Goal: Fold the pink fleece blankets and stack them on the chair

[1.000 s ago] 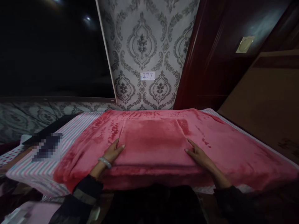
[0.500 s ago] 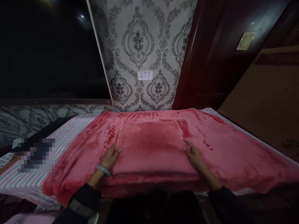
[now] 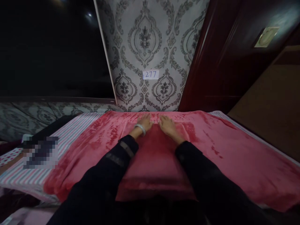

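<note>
Left hand (image 3: 145, 122) and right hand (image 3: 167, 125) lie flat, fingers extended, at the far edge of a folded red cloth (image 3: 154, 156).

A label (image 3: 150, 74) marked 277 is fixed to wallpaper (image 3: 144, 40). This is flanked by a black screen (image 3: 49, 56) and a dark-red panel (image 3: 222, 62).

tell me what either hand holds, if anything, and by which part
Nothing looks held: the left hand and right hand lie palm-down on the pink-red cloth, toward its far side.

Dim light — small glare on black screen (image 3: 51, 51) — lower edge murky
</note>
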The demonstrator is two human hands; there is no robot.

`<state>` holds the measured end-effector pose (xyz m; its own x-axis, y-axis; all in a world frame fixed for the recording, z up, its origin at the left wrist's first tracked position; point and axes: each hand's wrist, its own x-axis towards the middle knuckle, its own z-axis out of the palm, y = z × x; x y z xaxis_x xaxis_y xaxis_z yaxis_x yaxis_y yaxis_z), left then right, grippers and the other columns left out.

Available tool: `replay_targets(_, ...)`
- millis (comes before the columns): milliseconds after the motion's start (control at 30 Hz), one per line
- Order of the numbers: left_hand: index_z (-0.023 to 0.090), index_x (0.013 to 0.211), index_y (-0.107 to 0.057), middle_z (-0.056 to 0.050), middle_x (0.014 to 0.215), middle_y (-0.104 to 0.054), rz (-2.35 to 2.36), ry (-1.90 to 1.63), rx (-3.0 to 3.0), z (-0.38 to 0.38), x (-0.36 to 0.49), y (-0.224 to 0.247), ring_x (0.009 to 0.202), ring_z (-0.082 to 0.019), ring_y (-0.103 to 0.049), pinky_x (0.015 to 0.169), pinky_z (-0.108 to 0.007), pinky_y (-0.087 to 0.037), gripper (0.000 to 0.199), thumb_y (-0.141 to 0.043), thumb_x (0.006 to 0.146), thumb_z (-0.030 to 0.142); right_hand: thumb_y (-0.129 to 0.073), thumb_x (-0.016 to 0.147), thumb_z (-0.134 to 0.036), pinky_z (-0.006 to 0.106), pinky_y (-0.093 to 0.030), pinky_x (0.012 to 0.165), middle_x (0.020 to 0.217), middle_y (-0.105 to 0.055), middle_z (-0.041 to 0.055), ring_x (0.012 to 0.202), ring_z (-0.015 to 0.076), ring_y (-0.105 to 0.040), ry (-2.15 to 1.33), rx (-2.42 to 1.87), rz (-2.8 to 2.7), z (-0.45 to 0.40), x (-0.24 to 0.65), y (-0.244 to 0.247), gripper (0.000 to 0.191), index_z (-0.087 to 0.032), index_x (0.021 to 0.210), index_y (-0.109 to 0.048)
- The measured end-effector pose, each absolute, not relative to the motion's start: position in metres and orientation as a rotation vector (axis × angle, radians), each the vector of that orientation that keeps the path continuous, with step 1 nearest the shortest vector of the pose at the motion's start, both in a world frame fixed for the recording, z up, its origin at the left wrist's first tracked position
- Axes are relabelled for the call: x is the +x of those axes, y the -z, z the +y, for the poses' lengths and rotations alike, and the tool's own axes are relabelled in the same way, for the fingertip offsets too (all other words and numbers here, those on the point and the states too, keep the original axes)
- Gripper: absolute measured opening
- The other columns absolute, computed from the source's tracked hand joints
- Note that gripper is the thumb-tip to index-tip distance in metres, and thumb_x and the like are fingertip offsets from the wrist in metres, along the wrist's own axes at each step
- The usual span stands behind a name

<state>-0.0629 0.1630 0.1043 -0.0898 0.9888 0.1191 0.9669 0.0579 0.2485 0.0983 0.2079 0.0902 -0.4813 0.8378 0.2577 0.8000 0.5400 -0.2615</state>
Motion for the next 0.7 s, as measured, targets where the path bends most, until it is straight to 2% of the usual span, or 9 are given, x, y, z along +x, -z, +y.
replay_targets(100,0.014,0.155,-0.039,-0.017,0.161,-0.039,2.286,-0.249,2.041,0.169,-0.055,-0.068,0.152,-0.033,-0.028,0.124,-0.06,-0.015,0.06,-0.038,0.1,0.039,-0.035,0.106,-0.033,0.054,-0.024,0.119,0.156,-0.048,0.0122,0.146,0.0311,-0.038,-0.027,-1.343,-2.508,0.205,0.086,-0.05,0.049,-0.019,0.151,-0.048)
replay_targets(233,0.018,0.156,-0.039,-0.015,0.16,-0.041,2.313,-0.146,2.058,0.163,-0.061,-0.037,0.15,-0.031,-0.033,0.123,-0.059,-0.019,0.061,-0.03,0.102,0.045,-0.032,0.106,-0.036,0.052,-0.026,0.117,0.155,-0.049,0.0112,0.143,0.0295,-0.041,-0.015,-1.321,-2.531,0.208,0.093,-0.019,0.049,-0.022,0.15,-0.049)
replay_targets(467,0.016,0.154,-0.042,-0.017,0.156,-0.046,2.375,-0.157,2.046,0.168,-0.067,-0.038,0.148,-0.033,-0.035,0.123,-0.059,-0.017,0.065,-0.03,0.1,0.051,-0.031,0.106,-0.039,0.053,-0.022,0.119,0.155,-0.049,0.0117,0.144,0.0291,-0.039,-0.034,-1.375,-2.506,0.216,0.095,-0.02,0.05,-0.022,0.15,-0.049)
replay_targets(600,0.016,0.147,-0.05,-0.019,0.15,-0.052,2.566,-0.134,1.837,0.162,-0.097,-0.042,0.146,-0.038,-0.036,0.12,-0.065,-0.015,0.064,-0.031,0.099,0.054,-0.033,0.106,-0.041,0.059,-0.021,0.118,0.152,-0.051,0.0145,0.142,0.0329,-0.041,-0.018,-1.5,-2.414,0.224,0.118,-0.02,0.05,-0.019,0.144,-0.055)
replay_targets(700,0.019,0.147,-0.051,-0.018,0.152,-0.051,2.571,-0.151,1.722,0.156,-0.122,-0.046,0.148,-0.037,-0.034,0.118,-0.069,-0.018,0.062,-0.029,0.099,0.052,-0.034,0.105,-0.041,0.062,-0.024,0.116,0.15,-0.053,0.0156,0.14,0.0347,-0.042,-0.027,-1.614,-2.339,0.231,0.139,-0.018,0.05,-0.019,0.142,-0.058)
